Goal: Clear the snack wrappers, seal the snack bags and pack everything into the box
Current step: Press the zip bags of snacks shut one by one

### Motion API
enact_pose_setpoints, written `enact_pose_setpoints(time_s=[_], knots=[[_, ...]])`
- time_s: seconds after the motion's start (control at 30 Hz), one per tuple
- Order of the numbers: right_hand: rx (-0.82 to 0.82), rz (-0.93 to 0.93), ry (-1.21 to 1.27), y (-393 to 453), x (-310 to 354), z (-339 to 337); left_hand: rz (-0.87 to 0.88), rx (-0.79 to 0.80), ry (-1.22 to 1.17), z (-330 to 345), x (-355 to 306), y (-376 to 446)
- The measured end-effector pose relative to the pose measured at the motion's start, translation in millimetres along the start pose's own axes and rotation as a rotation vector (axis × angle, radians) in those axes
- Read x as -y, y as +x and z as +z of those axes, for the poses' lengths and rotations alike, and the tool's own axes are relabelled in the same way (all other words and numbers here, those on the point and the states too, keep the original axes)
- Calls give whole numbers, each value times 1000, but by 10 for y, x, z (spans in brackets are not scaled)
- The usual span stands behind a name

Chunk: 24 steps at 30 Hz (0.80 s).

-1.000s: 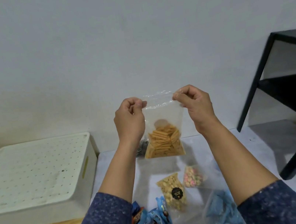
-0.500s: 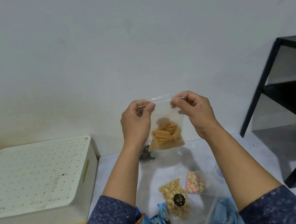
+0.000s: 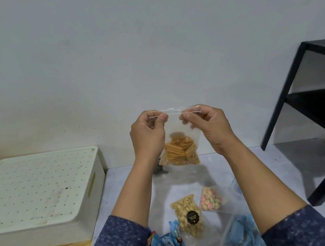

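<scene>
my left hand [image 3: 148,134] and right hand [image 3: 206,124] each pinched a top corner of the snack bag [image 3: 179,150], held up above the surface [image 3: 124,184]. best to slide the pinch evenly along the strip, leaving no gap.

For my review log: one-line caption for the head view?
Both hands, left hand and right hand, pinch the top of a clear bag of stick snacks above the table.

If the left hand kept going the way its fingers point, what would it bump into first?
The left hand pinches the clear snack bag at its top strip, fingers pointing across toward the right hand. Going straight on, it would likely meet the right hand's fingertips first, though depth is hard to judge.
</scene>
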State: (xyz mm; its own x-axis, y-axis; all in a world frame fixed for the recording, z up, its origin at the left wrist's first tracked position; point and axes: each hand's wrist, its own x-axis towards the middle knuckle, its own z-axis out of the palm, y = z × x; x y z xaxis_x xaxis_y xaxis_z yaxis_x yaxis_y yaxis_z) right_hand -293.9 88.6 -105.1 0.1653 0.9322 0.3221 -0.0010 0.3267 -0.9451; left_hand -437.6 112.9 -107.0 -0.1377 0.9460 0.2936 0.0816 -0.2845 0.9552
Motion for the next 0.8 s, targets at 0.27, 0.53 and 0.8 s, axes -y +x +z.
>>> enact_pose_setpoints(time_s=[0.27, 0.53, 0.8], knots=[[-58, -9, 32, -23, 16, -63, -1, 116, -93, 23, -18, -75], [-27, 5, 7, -74, -12, -63, 39, 161, -49, 73, -37, -178], [10, 38, 6, -116, 19, -75, 87, 195, -22, 65, -78, -215]])
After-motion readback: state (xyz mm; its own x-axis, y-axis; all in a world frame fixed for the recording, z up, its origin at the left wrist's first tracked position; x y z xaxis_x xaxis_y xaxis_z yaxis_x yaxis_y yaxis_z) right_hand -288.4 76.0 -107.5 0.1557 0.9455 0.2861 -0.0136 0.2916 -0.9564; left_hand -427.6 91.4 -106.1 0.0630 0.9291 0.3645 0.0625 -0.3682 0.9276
